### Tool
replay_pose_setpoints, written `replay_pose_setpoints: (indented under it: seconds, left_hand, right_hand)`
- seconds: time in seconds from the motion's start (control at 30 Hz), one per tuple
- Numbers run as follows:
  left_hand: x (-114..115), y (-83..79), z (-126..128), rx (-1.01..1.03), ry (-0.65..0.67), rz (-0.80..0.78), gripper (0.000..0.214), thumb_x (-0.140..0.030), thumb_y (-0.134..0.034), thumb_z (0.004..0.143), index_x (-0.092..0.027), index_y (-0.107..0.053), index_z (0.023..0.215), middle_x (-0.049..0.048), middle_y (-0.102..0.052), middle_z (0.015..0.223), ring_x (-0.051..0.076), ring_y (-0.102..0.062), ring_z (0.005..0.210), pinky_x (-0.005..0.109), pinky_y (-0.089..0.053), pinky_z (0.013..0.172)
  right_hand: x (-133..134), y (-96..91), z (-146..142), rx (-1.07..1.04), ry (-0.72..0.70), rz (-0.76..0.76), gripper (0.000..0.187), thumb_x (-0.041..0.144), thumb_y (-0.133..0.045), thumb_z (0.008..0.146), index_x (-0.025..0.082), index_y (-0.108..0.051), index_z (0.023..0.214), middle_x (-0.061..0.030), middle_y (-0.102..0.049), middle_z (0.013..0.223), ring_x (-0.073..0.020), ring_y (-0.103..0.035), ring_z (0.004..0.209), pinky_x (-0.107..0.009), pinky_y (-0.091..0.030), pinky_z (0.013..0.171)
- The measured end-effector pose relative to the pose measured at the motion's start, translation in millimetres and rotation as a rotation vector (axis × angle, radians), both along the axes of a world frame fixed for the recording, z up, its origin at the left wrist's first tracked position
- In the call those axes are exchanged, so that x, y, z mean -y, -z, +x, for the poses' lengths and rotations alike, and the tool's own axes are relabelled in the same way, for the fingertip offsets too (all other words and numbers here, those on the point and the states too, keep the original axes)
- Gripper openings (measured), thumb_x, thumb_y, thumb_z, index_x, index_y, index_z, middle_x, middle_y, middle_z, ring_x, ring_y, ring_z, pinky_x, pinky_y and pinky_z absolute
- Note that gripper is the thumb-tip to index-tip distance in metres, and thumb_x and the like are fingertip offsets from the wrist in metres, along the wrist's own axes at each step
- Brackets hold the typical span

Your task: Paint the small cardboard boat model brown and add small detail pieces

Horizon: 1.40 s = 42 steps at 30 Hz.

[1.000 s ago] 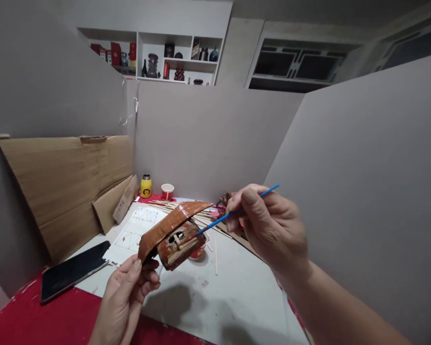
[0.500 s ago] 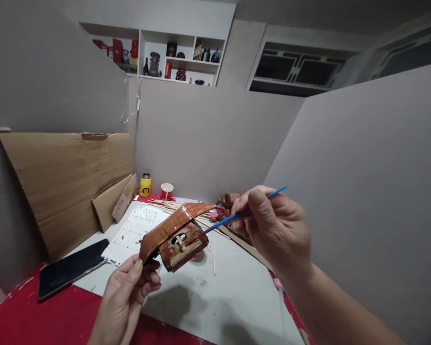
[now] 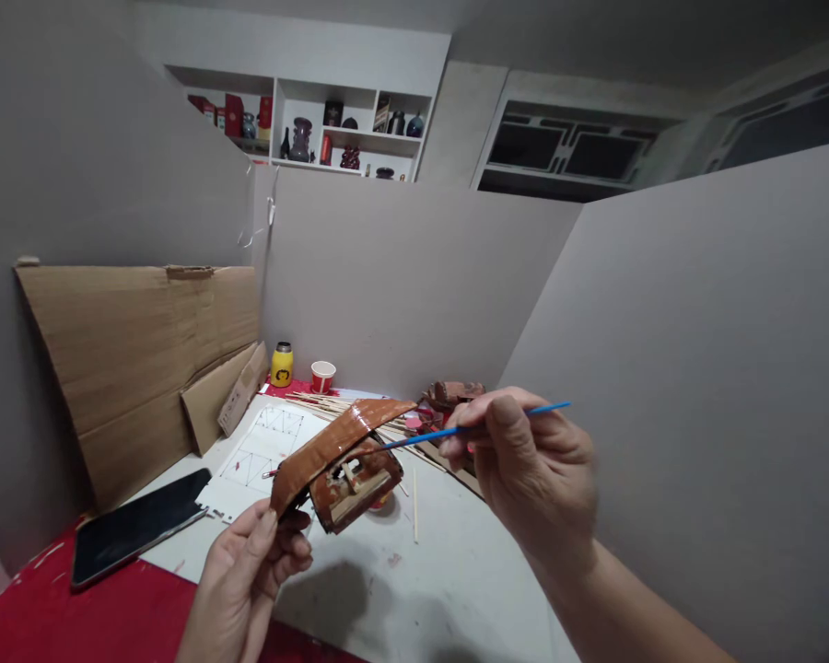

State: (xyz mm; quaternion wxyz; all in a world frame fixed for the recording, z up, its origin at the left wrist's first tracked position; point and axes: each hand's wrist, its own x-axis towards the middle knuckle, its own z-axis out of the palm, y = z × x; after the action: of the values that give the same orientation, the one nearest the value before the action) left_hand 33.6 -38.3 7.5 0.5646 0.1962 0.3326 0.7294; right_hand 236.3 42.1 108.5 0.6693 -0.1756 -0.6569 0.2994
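Note:
My left hand (image 3: 252, 566) grips the lower left end of a small model house (image 3: 359, 488), thumb on the edge of its glossy brown roof. The model is tilted, and its front wall has a ragged opening with a pale stick across it. Patches of bare, unpainted material show on that wall. Between thumb and fingers, my right hand (image 3: 525, 460) pinches a thin blue paintbrush (image 3: 428, 436). The brush tip meets the wall just under the roof edge. Behind the model a small container is mostly hidden.
Thin wooden sticks (image 3: 415, 506) lie on the white board (image 3: 456, 589). A sheet with truss drawings (image 3: 276, 433), a tablet (image 3: 138, 525), a yellow bottle (image 3: 283, 366) and a paper cup (image 3: 323, 376) stand or lie around. Cardboard (image 3: 131, 368) leans left; another brown model (image 3: 456, 394) sits behind my right hand.
The brush tip has moved left, from the wall's right edge to under the roof. My right hand is lower and the brush lies flatter. The view has tipped slightly upward.

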Motion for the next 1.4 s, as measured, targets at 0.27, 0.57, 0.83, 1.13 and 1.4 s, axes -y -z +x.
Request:
replay_pose_setpoints:
  seconds: [0.27,0.57,0.83,1.13,1.4]
  left_hand:
    - [1,2.0,0,0.004,0.006,0.011,0.034,-0.034,-0.090,0.061,-0.012,-0.076,0.083,0.0051,-0.070,0.075,0.013,-0.062,0.061,0.024,-0.056,0.059]
    - [0,5.3,-2,0.005,0.008,0.037,0.031,-0.034,-0.088,0.064,-0.013,-0.076,0.083,0.0049,-0.071,0.078,0.013,-0.063,0.063,0.023,-0.057,0.061]
    - [-3,9.9,-4,0.018,0.038,0.070,0.027,-0.034,-0.085,0.070,-0.013,-0.076,0.085,0.0040,-0.070,0.075,0.013,-0.063,0.062,0.023,-0.057,0.061]
    - [-2,11.4,-4,0.024,0.051,0.080,0.025,-0.033,-0.084,0.072,-0.013,-0.076,0.085,0.0040,-0.071,0.075,0.013,-0.064,0.063,0.023,-0.058,0.061]
    - [-3,14.4,-5,0.033,0.052,0.079,0.023,-0.031,-0.083,0.074,-0.014,-0.075,0.087,0.0038,-0.071,0.077,0.013,-0.065,0.065,0.023,-0.058,0.063]
  right_hand:
    - [3,1.3,5,-0.058,-0.001,0.047,0.024,0.038,-0.063,0.093,0.023,-0.072,0.077,0.0013,-0.066,0.061,-0.0105,-0.062,0.050,-0.021,-0.049,0.043]
    - [4,9.6,9,-0.027,0.063,0.114,0.021,0.035,-0.061,0.095,0.023,-0.072,0.081,0.0004,-0.067,0.063,-0.0122,-0.063,0.054,-0.024,-0.051,0.048]
    - [7,12.8,12,-0.019,0.075,0.188,0.020,0.035,-0.061,0.095,0.022,-0.072,0.084,-0.0006,-0.068,0.065,-0.0146,-0.065,0.056,-0.027,-0.053,0.047]
    - [10,17.3,17,-0.031,0.078,0.215,0.019,0.030,-0.058,0.097,0.022,-0.073,0.089,-0.0015,-0.068,0.067,-0.0155,-0.064,0.058,-0.030,-0.050,0.052]
    - [14,18.5,16,0.028,0.009,0.170,0.019,0.029,-0.057,0.097,0.022,-0.073,0.088,-0.0022,-0.068,0.069,-0.0148,-0.062,0.060,-0.030,-0.051,0.054]
